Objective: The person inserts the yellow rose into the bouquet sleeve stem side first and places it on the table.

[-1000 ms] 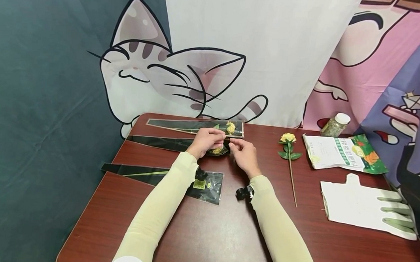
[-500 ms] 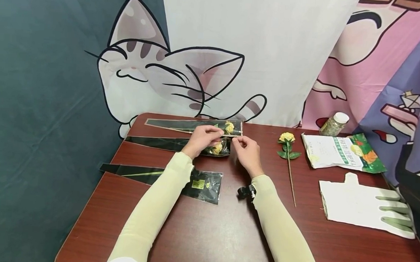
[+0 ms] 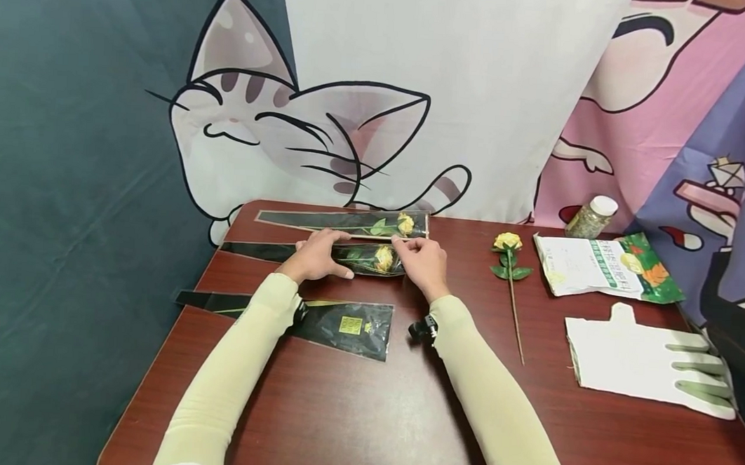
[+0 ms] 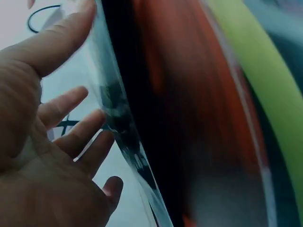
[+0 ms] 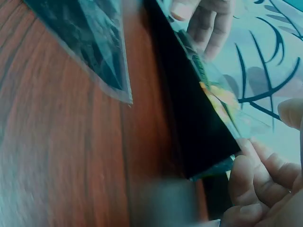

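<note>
A black-and-clear flower sleeve (image 3: 251, 249) lies across the table's far left half, with a yellow rose (image 3: 384, 258) inside its wide end. My right hand (image 3: 423, 263) pinches the sleeve's wide end; in the right wrist view, thumb and finger meet at its corner. Along the same sleeve, my left hand (image 3: 317, 255) is spread, thumb apart from the fingers. The left wrist view shows the left thumb (image 4: 61, 42) against the sleeve's upright edge and the other fingers loosely bent, holding nothing.
Behind lies another sleeve (image 3: 322, 220) with a yellow rose; nearer, a flat sleeve (image 3: 367, 337) bears a gold label. To the right are a loose yellow rose (image 3: 507, 243), a printed bag (image 3: 576, 264), a lidded jar (image 3: 591, 219) and white gloves (image 3: 644, 355).
My left hand has left the sleeve's wide end and moved left along it, its fingers spreading. The right hand has shifted slightly left. More of the rose inside shows.
</note>
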Tool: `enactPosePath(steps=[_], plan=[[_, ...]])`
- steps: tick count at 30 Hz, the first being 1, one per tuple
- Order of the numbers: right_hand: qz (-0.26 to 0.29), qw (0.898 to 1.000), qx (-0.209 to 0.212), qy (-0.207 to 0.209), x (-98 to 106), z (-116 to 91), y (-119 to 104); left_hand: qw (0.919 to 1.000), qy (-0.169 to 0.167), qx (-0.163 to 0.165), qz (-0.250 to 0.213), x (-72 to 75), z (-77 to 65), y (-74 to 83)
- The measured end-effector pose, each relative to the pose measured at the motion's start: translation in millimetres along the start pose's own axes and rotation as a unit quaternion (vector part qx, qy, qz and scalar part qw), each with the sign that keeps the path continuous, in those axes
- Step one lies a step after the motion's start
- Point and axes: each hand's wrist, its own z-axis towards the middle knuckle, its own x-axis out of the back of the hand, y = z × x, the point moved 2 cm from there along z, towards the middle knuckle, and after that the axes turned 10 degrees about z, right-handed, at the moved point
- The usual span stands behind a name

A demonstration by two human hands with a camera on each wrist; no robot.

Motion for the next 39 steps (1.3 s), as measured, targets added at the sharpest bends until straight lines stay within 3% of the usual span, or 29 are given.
enactPosePath(steps=[7, 10, 12, 15, 19, 24, 32, 39], plan=[[0.01, 1.0, 0.026, 0.006, -8.3, 0.7, 3.1, 0.9991, -0.013, 0.008, 0.041, -3.4, 0.7, -7.0], [0.071, 0.997, 0.005, 0.003, -8.4, 2.3, 8.0, 0.9987, -0.001, 0.009, 0.051, -5.0, 1.8, -9.6], [0.144, 0.989, -0.027, -0.01, -7.5, 2.6, 10.6, 0.9984, 0.014, 0.013, 0.053, -5.0, 1.9, -11.9], [0.245, 0.966, -0.073, -0.027, -5.8, 2.3, 12.3, 0.9977, 0.036, 0.016, 0.055, -4.6, 2.5, -15.0], [0.284, 0.954, -0.089, -0.032, -1.5, 1.6, 13.1, 0.9973, 0.043, 0.006, 0.058, -3.6, 4.3, -15.4], [0.281, 0.955, -0.078, -0.057, 4.7, -0.7, 16.8, 0.9967, 0.021, 0.003, 0.078, -0.6, 5.7, -15.9], [0.193, 0.975, -0.043, -0.104, 12.9, -5.9, 22.8, 0.9964, 0.019, 0.028, 0.078, 6.6, 1.5, -25.2], [0.179, 0.981, -0.019, -0.075, 22.9, -9.7, 19.8, 0.9965, 0.032, 0.004, 0.078, 7.8, -2.2, -23.7]])
